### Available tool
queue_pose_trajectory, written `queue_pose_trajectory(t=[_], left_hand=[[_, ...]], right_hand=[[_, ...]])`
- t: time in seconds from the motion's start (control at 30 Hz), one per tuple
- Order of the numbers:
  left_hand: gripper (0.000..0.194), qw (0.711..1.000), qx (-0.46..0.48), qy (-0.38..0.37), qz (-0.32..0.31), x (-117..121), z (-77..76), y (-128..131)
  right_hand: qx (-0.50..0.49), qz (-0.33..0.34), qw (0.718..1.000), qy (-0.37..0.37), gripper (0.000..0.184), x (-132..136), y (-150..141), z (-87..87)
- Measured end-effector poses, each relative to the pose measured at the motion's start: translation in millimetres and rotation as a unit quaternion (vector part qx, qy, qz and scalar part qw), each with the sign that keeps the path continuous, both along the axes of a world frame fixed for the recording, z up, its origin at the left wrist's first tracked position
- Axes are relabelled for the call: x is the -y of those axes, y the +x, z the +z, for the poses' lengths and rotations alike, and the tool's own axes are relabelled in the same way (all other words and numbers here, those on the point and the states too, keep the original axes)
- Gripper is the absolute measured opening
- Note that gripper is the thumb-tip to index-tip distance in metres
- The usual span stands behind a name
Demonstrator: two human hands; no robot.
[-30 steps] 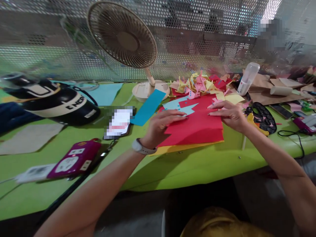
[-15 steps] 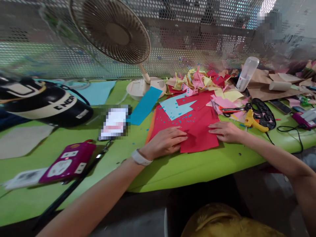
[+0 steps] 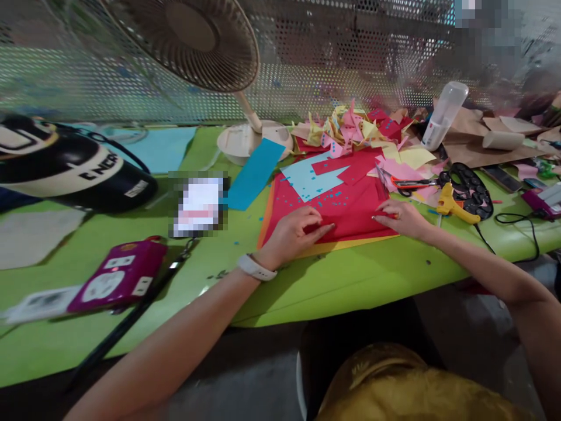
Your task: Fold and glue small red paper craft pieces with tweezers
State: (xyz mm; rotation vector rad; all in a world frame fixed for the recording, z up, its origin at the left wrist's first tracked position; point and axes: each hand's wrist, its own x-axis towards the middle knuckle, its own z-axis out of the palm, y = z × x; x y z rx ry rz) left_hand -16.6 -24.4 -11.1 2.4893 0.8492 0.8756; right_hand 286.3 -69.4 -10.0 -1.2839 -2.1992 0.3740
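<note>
The head view showed a green table [image 3: 346,286] with red paper [image 3: 350,211] lying flat near its front edge, at the centre of the working area. Taking that paper as the middle of a clock, with twelve away from the person, the left hand [image 3: 295,233] lay at eight o'clock, thumb and forefinger extended onto the paper near its front edge. The right hand [image 3: 400,218] was at three, its fingertips at the paper's right side. The fingertips were small in view, so whether either hand pinched the sheet or only rested on it could not be told.

Yellow paper [image 3: 346,244] showed under the red along the front. On the red lay a pale blue piece [image 3: 309,178] at eleven, a smaller red cut piece [image 3: 350,169] overlapping it, and scattered blue bits [image 3: 337,203].

A darker blue strip [image 3: 256,175] lay at ten, with the fan [image 3: 190,26] beyond it. The phone [image 3: 199,206] was at nine, and a purple power block [image 3: 120,275] at eight. Crumpled paper scraps [image 3: 350,131] were heaped at twelve, a clear bottle [image 3: 445,117] stood tilted at one to two, and scissors [image 3: 409,183] and a yellow glue gun [image 3: 456,207] lay toward three, beside a black tray [image 3: 473,193].
</note>
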Motion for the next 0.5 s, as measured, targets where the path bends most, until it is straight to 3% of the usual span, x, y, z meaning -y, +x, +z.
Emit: queue_pose_trajectory(t=[0.17, 0.5], left_hand=[[0.041, 0.998, -0.003, -0.049, 0.037, -3.3, -0.7, 3.0], [0.04, 0.994, -0.022, -0.089, 0.06, -7.3, -1.5, 4.8]], right_hand=[[-0.004, -0.08, 0.996, 0.035, 0.024, -4.0, -6.4, -9.1], [0.026, -0.098, 0.993, 0.055, 0.017, -3.8, -9.3, -10.2]])
